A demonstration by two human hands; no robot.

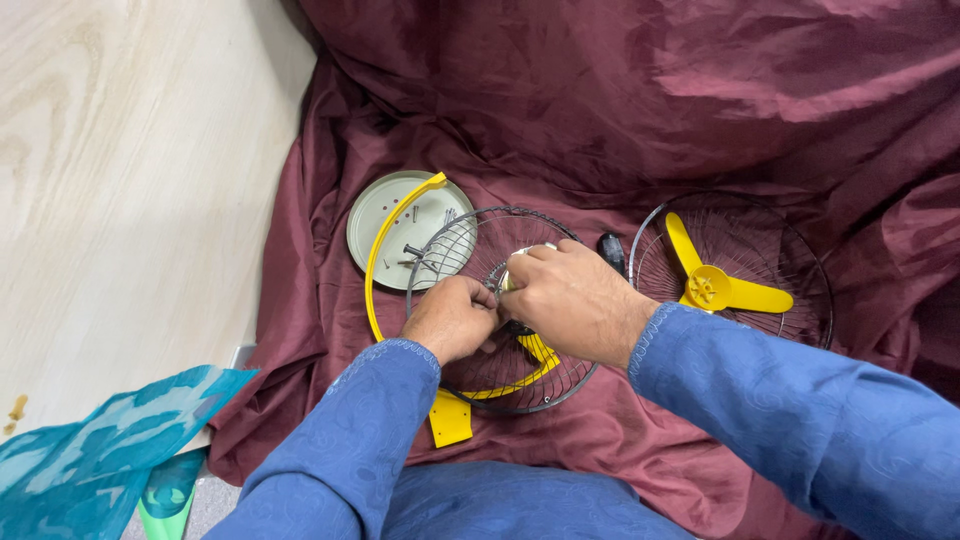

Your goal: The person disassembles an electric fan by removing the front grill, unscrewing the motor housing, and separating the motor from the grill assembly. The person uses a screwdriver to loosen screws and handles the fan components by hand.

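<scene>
Here, looking down from the head camera, I see both of my hands meeting over the middle of a dark wire fan guard [470, 250] that lies flat on a maroon cloth [640, 100]. My left hand [452, 318] is curled into a loose fist at the hub of the guard, fingers tucked under; I cannot tell what, if anything, it pinches there. My right hand [570, 300] is just beside it, touching it, with the fingers bent down over a small silvery round part [525, 252] at the guard's centre, closed on it from above. Both forearms wear blue sleeves [800, 410].

A yellow plastic ring [378, 262] curves around the far-left side of the guard, away from my left knuckles, and a flat yellow tab [449, 418] pokes out from under the guard's near rim, close to my left wrist. Beyond the left hand, partly under the guard's rim, sits a pale round plate [385, 215] with a few small screws [412, 250] lying on it. Just past my right fingertips lies a small black piece [611, 250]. Further out to the right of that hand rests a second wire guard [800, 270] with a yellow three-bladed fan [715, 285] lying in it. A pale wooden floor [120, 180] shows far to the left, and a teal patterned fabric [110, 445] lies near my left elbow.
</scene>
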